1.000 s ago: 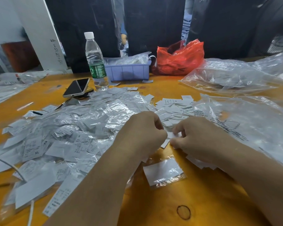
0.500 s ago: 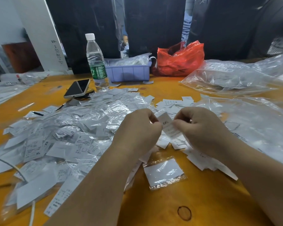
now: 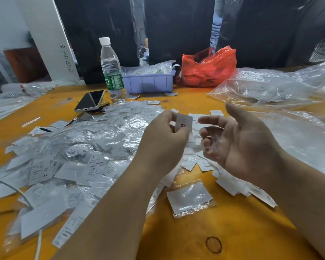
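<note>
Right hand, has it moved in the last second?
Yes. The right hand released the white paper label, opened palm-up and rose from the dark ring mark toward the red plastic bag.

An orange-yellow wooden table [image 3: 233, 231] filled the lower view, running out on every side of the fingers [image 3: 212, 120]. A dark ring mark [image 3: 213, 244] sat on its top, well nearer than the fingers and close to the near edge. Far beyond the fingers, past the table's back edge, stood a row of tall black shapes [image 3: 176, 30] under glossy clear film. A narrow gap beyond and right of the fingers showed something blue [image 3: 217, 34]. Far left of the fingers a white board [image 3: 45, 44] leaned, with handwriting along its edge, and reddish-brown furniture [image 3: 24, 64] stood behind it. The light was soft and even, glinting off the film.
</note>
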Motion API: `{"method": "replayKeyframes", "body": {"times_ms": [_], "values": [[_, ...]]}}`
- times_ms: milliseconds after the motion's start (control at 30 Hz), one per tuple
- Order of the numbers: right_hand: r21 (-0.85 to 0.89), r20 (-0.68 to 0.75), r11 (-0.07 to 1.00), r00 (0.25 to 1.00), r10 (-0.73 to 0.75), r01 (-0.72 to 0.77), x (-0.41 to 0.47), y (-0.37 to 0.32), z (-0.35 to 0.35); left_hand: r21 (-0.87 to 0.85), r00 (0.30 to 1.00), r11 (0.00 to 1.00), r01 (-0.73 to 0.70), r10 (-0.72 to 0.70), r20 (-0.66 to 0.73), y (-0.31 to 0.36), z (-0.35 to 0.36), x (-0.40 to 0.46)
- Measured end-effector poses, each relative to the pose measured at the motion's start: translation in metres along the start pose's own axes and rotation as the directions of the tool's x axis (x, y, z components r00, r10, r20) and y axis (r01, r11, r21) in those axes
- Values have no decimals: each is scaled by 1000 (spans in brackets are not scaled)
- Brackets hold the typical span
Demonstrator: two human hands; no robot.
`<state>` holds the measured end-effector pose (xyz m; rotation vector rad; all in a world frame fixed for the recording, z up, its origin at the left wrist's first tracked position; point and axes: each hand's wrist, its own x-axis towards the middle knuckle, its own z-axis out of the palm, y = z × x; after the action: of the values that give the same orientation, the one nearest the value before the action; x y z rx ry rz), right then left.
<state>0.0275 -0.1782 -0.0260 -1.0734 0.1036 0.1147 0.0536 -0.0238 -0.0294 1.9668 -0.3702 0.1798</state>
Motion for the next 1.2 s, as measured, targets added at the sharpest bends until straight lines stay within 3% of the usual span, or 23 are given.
{"method": "replayKeyframes", "body": {"times_ms": [133, 367, 533, 700, 900, 1033, 1200], "values": [[23, 35, 1000, 999, 4, -5, 1, 2, 0, 106, 995, 990, -98, 99, 0, -1, 1, -3], [71, 161, 997, 987, 13, -25, 1, 3, -1, 195, 974, 967, -162, 125, 189, 8, 7, -10], [63, 166, 997, 986, 30, -41, -2, 3, 2, 305, 971, 928, -212, 164, 177, 7, 7, -10], [59, 136, 997, 990, 35, -44, -2, 4, 2, 270, 975, 942, -201, 165, 148, 6, 7, -8], [-355, -69, 935, 997, -31, 5, 1, 2, -4, 151, 996, 985, -84, 77, 54, 2, 1, -2], [-384, -72, 922, 994, -83, 49, 1, 1, -4, 94, 999, 995, -22, 18, 36, 0, 1, 1], [-426, 12, 905, 1000, 0, 5, 2, 3, -4, 42, 1000, 999, 2, -3, 30, 0, -1, 2]]}}
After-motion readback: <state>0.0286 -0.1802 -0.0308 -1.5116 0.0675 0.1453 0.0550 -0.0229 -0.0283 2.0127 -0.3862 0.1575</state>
